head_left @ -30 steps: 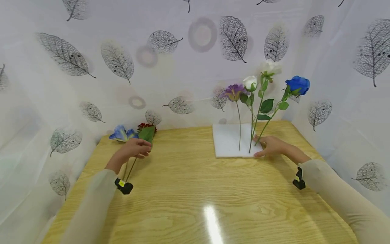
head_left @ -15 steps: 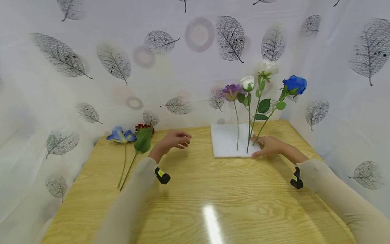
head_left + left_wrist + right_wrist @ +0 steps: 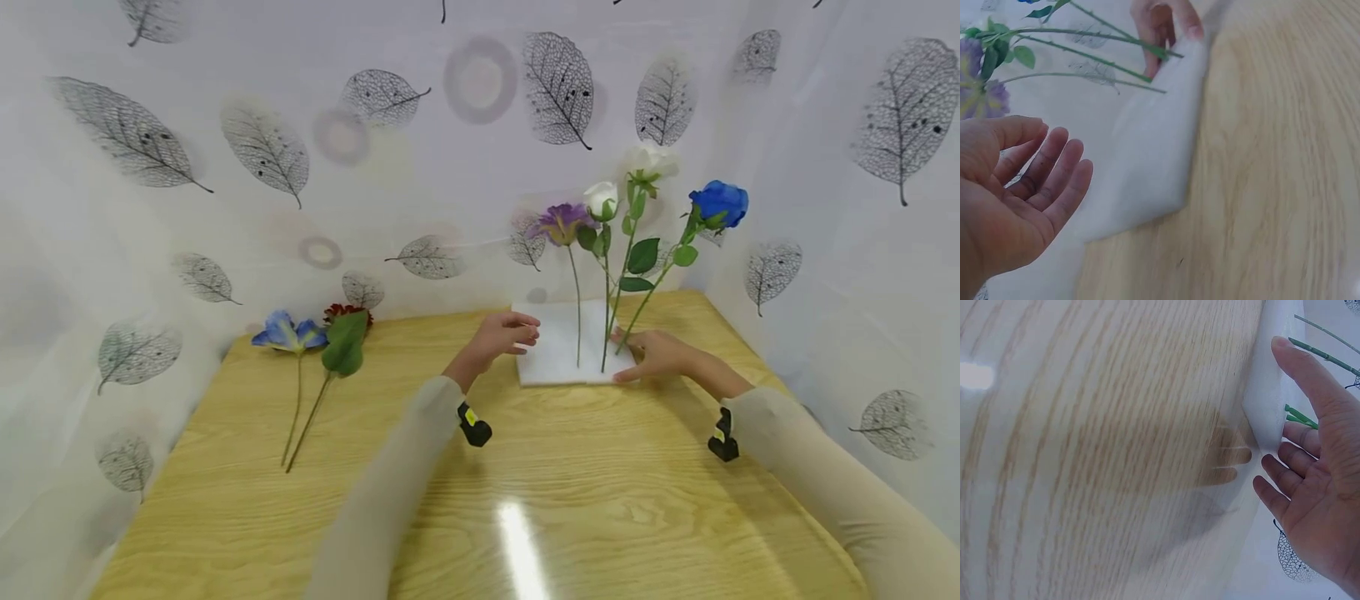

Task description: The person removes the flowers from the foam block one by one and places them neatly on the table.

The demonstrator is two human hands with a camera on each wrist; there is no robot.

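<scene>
Head view: the white board [image 3: 553, 367] lies on the bench [image 3: 435, 467], carrying an upright purple flower [image 3: 562, 223], a white rosebud [image 3: 602, 202], a taller white rose [image 3: 649, 162] and a blue rose [image 3: 720, 205] tilted right. Well left of the board lie a pale-blue flower [image 3: 288, 332] and a red flower [image 3: 347, 313]. The left hand [image 3: 498, 340] is at the board's left edge; the right hand [image 3: 660, 354] touches its right front corner.

Left wrist view: the left grip is loosely spread, holding nothing, beside the board.

Right wrist view: the right grip is spread around the board's corner, thumb on its front edge, near green stems [image 3: 1322, 355].
</scene>
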